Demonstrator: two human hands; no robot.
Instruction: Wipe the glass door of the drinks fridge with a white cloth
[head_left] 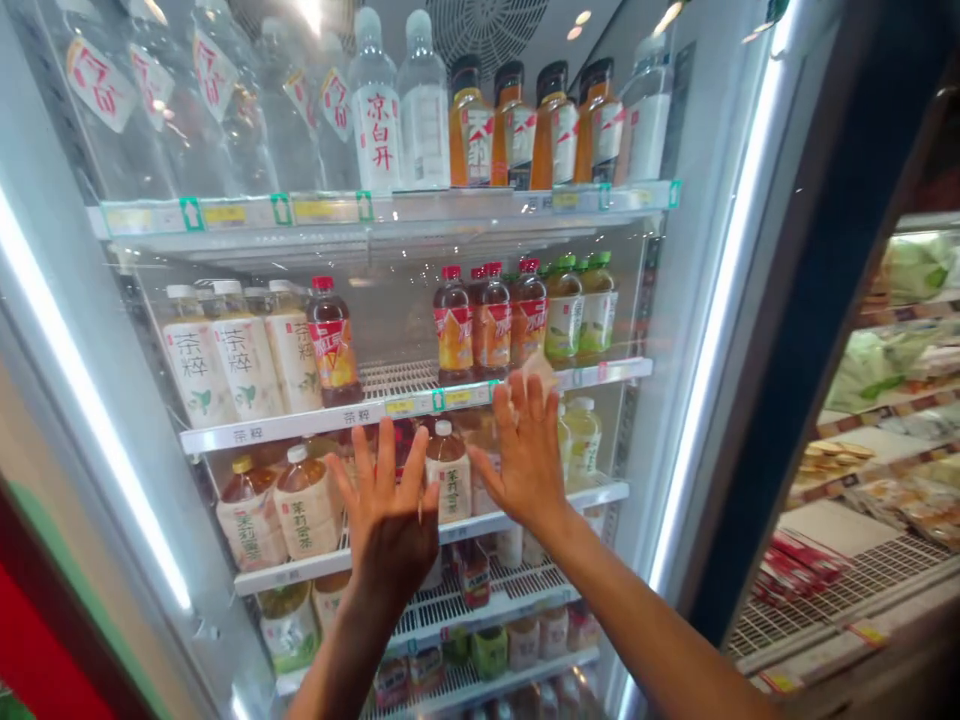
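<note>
My left hand (388, 505) is raised with its fingers spread, in front of the middle shelves of a drinks cooler. My right hand (529, 455) is also up, fingers stretched out and apart, a little higher and to the right. A pale beige patch (537, 370) shows at its fingertips; I cannot tell if it is a cloth or a reflection. Between the hands stands a white-capped tea bottle (448, 480). Red-capped tea bottles (491, 320) are above the right hand. Whether either hand touches a glass door is unclear.
Clear water bottles (375, 130) and amber bottles with black caps (555, 130) fill the top shelf. White tea bottles (196, 360) stand at left on the second shelf. Lit strips (720, 310) edge the cooler. Further right, an open rack (847, 520) holds packaged food.
</note>
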